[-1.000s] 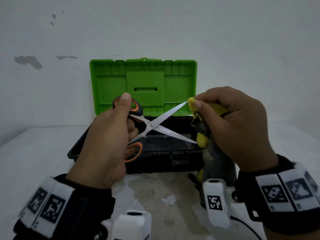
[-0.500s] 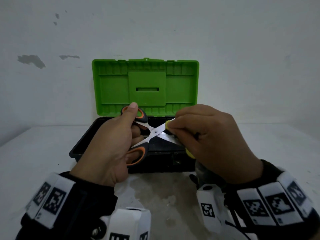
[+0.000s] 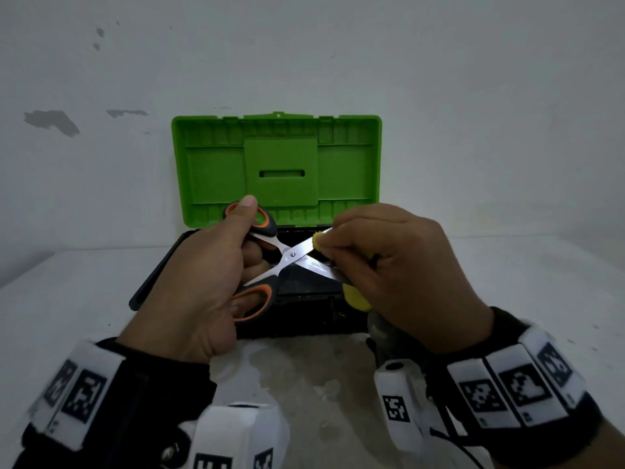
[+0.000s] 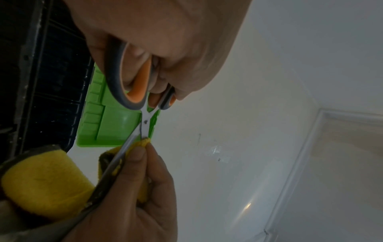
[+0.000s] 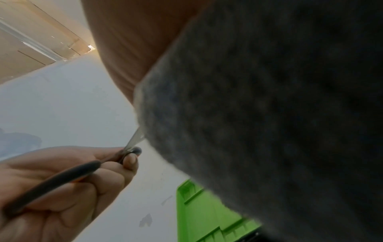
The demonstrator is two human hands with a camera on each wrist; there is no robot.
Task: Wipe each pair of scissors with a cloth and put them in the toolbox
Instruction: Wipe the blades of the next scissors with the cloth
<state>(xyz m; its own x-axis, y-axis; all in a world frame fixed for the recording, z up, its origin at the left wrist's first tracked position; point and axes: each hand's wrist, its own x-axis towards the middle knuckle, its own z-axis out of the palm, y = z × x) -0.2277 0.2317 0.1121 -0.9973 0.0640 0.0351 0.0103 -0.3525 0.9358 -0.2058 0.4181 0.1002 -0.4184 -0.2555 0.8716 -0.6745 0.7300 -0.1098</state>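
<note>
My left hand grips the orange-and-grey handles of a pair of scissors, whose blades stand spread in an X above the toolbox. My right hand pinches a yellow-and-grey cloth round the upper blade close to the pivot. The left wrist view has the scissors with the cloth folded over the blade under my right thumb. In the right wrist view the grey side of the cloth fills most of the picture. The toolbox is black with its green lid up.
The toolbox stands on a white table against a white wall with chipped paint patches. A worn, bare patch of the table lies just in front of the box. The box's inside is dark and hard to read.
My right hand slid the cloth from the blade tip inward toward the pivot. Both hands and the scissors dropped a little lower in front of the toolbox.
</note>
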